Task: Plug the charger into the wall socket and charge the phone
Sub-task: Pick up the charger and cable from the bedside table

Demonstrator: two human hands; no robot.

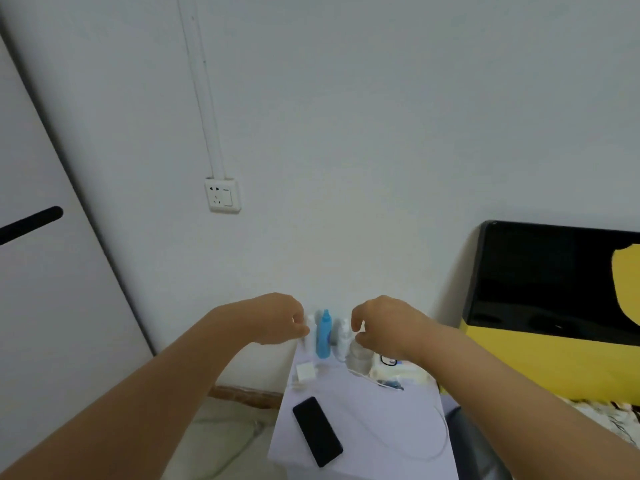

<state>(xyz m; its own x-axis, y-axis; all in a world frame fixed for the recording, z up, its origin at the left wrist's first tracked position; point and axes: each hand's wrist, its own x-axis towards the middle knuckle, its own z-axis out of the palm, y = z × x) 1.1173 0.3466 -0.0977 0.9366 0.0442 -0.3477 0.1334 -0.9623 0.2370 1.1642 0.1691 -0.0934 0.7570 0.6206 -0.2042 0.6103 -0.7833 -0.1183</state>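
A white wall socket (pixel 222 195) is sitting high on the left wall. The left hand (pixel 277 318) is hovering with fingers curled loosely, holding nothing. Below, the white square charger (pixel 305 371) and black rectangular phone (pixel 317 431) are lying on the pale lavender table (pixel 381 427). The right hand (pixel 382 327) is mirroring it, half-curled and empty.

- I can read no text, brand or number anywhere in my view.
- The blue bottle (pixel 324 336) at lower centre shows no legible label; it is too blurred.
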